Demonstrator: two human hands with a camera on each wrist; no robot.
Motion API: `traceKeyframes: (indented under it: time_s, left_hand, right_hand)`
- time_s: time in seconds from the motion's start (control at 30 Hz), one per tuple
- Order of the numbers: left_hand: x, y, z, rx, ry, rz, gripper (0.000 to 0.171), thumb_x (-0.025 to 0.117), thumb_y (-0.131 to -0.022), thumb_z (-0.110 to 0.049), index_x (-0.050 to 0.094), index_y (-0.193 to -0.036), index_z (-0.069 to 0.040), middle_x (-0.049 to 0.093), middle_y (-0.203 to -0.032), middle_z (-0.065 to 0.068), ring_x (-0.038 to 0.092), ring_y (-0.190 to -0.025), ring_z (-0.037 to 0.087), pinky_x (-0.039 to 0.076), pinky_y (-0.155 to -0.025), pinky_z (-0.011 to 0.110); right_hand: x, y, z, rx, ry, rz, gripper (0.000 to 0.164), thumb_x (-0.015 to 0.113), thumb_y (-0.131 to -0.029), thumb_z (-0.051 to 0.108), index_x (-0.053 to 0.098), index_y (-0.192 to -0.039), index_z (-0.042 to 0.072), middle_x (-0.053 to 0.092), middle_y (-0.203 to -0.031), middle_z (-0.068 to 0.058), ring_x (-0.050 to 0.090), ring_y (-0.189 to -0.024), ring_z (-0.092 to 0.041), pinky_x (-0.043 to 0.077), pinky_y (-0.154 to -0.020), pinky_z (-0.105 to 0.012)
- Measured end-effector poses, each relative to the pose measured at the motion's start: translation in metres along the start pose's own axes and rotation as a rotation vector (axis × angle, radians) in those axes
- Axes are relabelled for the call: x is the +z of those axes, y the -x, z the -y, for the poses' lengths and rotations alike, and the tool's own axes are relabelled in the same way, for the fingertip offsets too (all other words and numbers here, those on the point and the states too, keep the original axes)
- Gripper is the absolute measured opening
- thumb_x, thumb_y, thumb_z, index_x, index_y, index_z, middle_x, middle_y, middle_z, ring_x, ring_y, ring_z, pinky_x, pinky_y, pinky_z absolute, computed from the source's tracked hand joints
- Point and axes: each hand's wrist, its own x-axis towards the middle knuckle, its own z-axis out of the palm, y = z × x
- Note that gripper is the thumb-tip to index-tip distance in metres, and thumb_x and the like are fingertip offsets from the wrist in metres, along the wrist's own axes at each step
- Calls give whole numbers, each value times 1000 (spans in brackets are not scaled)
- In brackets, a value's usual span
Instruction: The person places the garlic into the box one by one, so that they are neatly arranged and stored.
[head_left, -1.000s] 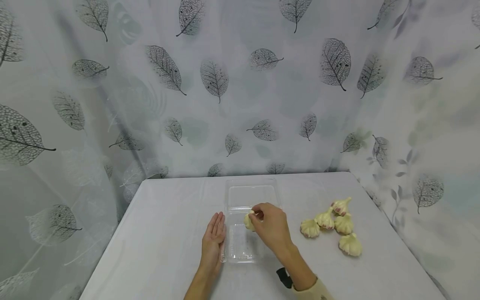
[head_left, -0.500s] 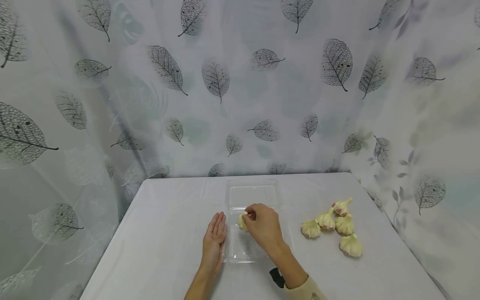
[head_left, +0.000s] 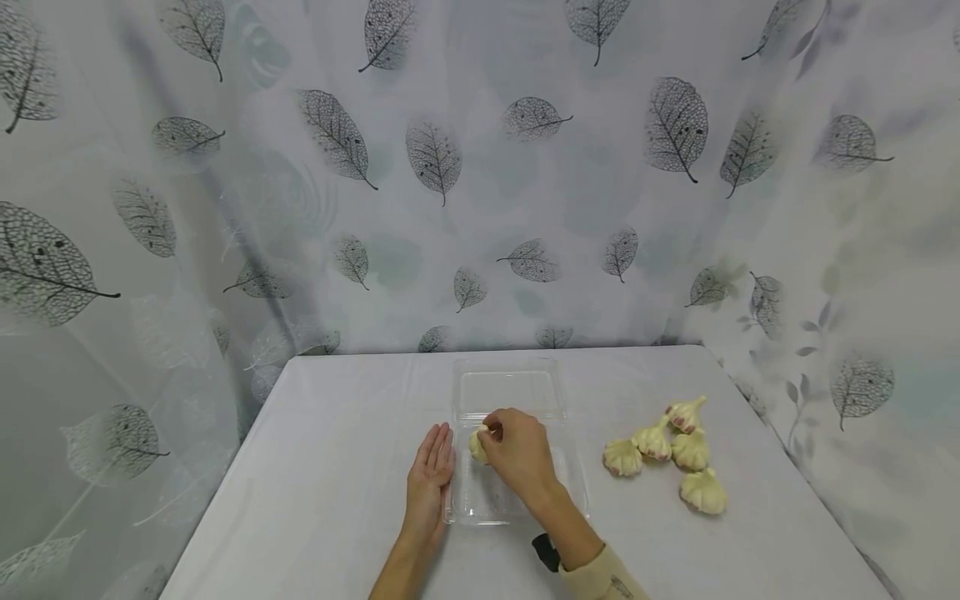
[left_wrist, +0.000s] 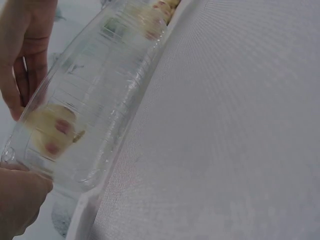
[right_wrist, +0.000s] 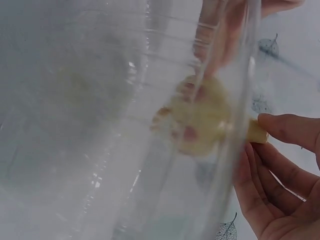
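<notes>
In the head view, my right hand pinches a garlic bulb over the left part of the clear plastic container's base. Seen from the right wrist, thumb and fingertips hold the bulb by its stem, while its body shows through the plastic wall. My left hand lies along the container's left side, fingers straight and touching the wall. From the left wrist, the garlic bulb appears low behind the clear side, close to the left hand.
Several garlic bulbs lie in a loose group on the white-covered table, right of the container. The container's lid is folded back towards the table's far edge. A leaf-patterned curtain hangs behind and at both sides.
My right hand has moved left with the garlic bulb, from the middle of the container's base towards its left wall. The left hand stays in place against the container.
</notes>
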Motion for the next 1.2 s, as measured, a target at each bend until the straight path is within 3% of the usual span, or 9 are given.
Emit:
traceKeyframes:
  time_s: [0.27, 1.0, 1.2]
  left_hand:
    - [1, 0, -1, 4, -17, 9, 70, 31, -102, 16, 8, -166, 0, 9, -174, 17, 9, -161, 28, 18, -129, 35]
    - [2, 0, 0, 2, -29, -30, 69, 32, -101, 17, 12, -165, 1, 16, -173, 17, 14, -160, 28, 26, -126, 29]
    - [2, 1, -1, 23, -20, -8, 69, 31, -100, 18, 8, -164, 4, 12, -173, 21, 11, -160, 31, 23, -127, 31]
  right_hand:
    - [7, -2, -1, -18, 33, 2, 6, 82, -84, 9, 78, -88, 8, 73, -77, 0, 66, -67, -8, 56, -58, -20]
    - [23, -2, -2, -24, 53, 68, 3, 80, -85, 9, 79, -87, 7, 73, -77, -2, 63, -65, -7, 55, -57, -21]
    - [27, -1, -4, -17, 65, 86, 3, 80, -83, 8, 79, -86, 8, 73, -76, 2, 62, -65, -6, 55, -58, -22]
